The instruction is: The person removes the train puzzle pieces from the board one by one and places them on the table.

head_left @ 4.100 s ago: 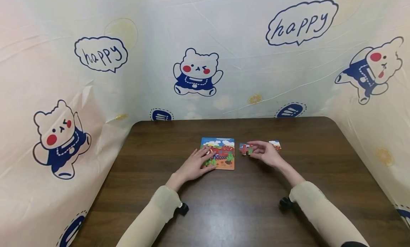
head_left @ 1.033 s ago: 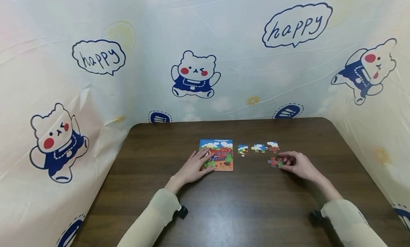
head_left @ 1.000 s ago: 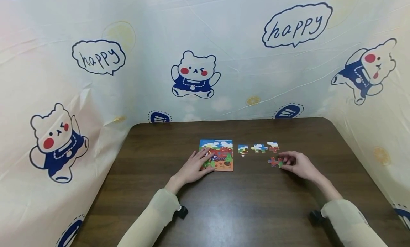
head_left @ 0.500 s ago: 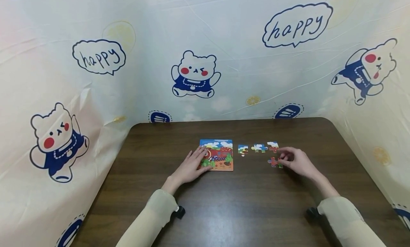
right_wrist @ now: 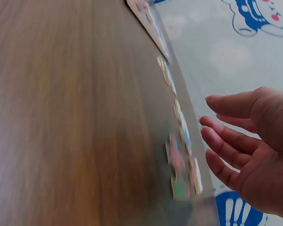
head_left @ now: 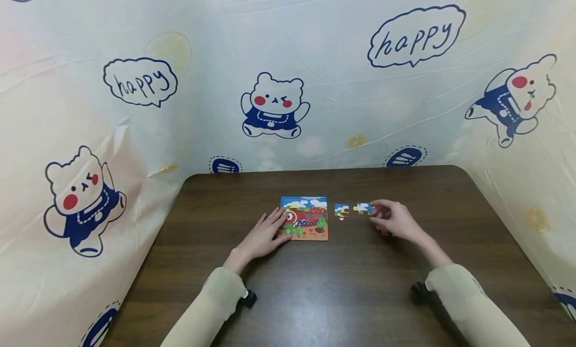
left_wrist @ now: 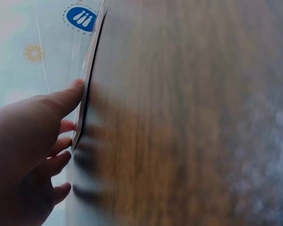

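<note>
My left hand [head_left: 261, 237] rests on the left edge of a small puzzle board [head_left: 310, 222] printed with a red train; its fingers lie spread. From the left wrist view, the thumb and fingers touch the board's edge [left_wrist: 87, 89]. My right hand [head_left: 398, 219] hovers over loose jigsaw pieces to the right of the board. The right wrist view has its fingers relaxed, holding nothing, apart from the pieces. Near it are a sky-and-cloud piece [head_left: 362, 208] and a partly covered red piece [head_left: 383, 230]. A cloud-and-red piece [right_wrist: 195, 175] is hidden behind the hand in the head view.
Another piece [head_left: 341, 210] lies just right of the board. All lie on a dark wooden table [head_left: 288, 287], whose far edge meets a pale printed curtain [head_left: 333, 102]. A black wrist camera [head_left: 420, 293] sits under the right cuff.
Over these seconds the right hand set the red piece down below the cloud-and-red piece, released it, then moved left toward the sky piece. The left hand slid slightly left on the board.
</note>
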`<state>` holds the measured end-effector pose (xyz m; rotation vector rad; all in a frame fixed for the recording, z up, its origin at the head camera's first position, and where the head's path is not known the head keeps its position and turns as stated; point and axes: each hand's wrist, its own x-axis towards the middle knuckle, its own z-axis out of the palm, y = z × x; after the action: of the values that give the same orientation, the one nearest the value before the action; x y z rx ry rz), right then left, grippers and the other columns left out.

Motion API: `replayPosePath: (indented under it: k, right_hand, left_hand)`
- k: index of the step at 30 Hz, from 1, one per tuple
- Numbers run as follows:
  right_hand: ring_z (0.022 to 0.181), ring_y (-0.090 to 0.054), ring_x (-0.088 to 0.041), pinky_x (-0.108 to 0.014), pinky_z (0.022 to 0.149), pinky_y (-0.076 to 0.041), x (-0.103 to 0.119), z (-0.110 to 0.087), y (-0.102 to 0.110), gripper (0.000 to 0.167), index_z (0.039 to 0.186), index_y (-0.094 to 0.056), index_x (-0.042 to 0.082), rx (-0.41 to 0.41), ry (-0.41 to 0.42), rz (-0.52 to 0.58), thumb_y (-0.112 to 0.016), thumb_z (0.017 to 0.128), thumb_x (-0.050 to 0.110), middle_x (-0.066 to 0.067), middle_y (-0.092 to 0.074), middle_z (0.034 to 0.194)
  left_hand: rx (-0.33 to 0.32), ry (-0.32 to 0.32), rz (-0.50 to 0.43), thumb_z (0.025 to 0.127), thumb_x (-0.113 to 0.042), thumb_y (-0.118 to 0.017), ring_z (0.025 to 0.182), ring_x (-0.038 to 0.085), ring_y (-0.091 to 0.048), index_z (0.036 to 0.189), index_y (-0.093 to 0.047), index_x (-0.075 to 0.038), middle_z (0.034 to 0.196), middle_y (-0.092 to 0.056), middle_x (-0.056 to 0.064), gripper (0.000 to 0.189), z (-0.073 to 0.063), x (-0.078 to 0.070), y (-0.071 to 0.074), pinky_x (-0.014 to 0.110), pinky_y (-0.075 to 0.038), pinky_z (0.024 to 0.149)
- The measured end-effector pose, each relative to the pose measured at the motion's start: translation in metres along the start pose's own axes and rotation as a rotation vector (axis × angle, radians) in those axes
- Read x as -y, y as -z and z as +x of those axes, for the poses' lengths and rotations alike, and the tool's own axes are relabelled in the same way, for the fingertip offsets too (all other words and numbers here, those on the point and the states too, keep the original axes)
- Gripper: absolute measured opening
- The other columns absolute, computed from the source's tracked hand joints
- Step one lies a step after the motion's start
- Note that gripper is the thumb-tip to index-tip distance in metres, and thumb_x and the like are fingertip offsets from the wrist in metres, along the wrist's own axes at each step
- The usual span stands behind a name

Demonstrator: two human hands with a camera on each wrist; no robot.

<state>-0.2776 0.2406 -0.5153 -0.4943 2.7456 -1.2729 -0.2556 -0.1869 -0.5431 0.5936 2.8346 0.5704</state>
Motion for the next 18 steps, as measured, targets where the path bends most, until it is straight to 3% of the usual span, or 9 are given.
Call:
replayPosePath:
  k: [4,8,14,18]
  right_hand:
    - [0.086,-0.067,-0.019,-0.023,0.070,-0.058,0.012,0.012,-0.014,0.037,0.135,-0.071,-0.007,-0.002,0.043,0.018,-0.078,0.099,0.001,-0.017,-0.076,0.104]
    - [0.093,-0.068,-0.020,-0.023,0.080,-0.056,0.023,0.022,-0.030,0.036,0.134,-0.072,-0.006,0.008,0.074,0.005,-0.079,0.099,0.003,-0.015,-0.077,0.104]
    - [0.095,-0.068,-0.023,-0.024,0.076,-0.052,0.037,0.036,-0.047,0.038,0.135,-0.072,-0.005,0.035,0.074,0.043,-0.079,0.099,0.004,-0.015,-0.078,0.105]
    - [0.097,-0.071,-0.025,-0.028,0.082,-0.058,0.044,0.044,-0.057,0.045,0.142,-0.068,-0.006,0.042,0.079,0.061,-0.079,0.099,0.005,-0.018,-0.079,0.112]
  left_hand:
    - [0.008,0.010,0.004,0.110,-0.055,-0.062,0.173,0.032,-0.022,0.173,-0.036,-0.014,0.185,-0.025,0.008,0.080,0.000,0.000,-0.001,0.061,-0.015,0.141]
    - [0.007,0.007,-0.003,0.110,-0.055,-0.062,0.173,0.033,-0.022,0.173,-0.037,-0.013,0.185,-0.026,0.009,0.080,0.000,0.001,-0.002,0.063,-0.015,0.140]
    - [0.017,0.017,0.015,0.110,-0.058,-0.061,0.173,0.031,-0.021,0.174,-0.035,-0.016,0.185,-0.024,0.006,0.081,0.000,0.002,-0.003,0.062,-0.015,0.141]
    - [0.010,0.011,0.014,0.109,-0.058,-0.061,0.174,0.030,-0.021,0.174,-0.035,-0.016,0.185,-0.024,0.005,0.081,0.001,0.003,-0.004,0.061,-0.014,0.141]
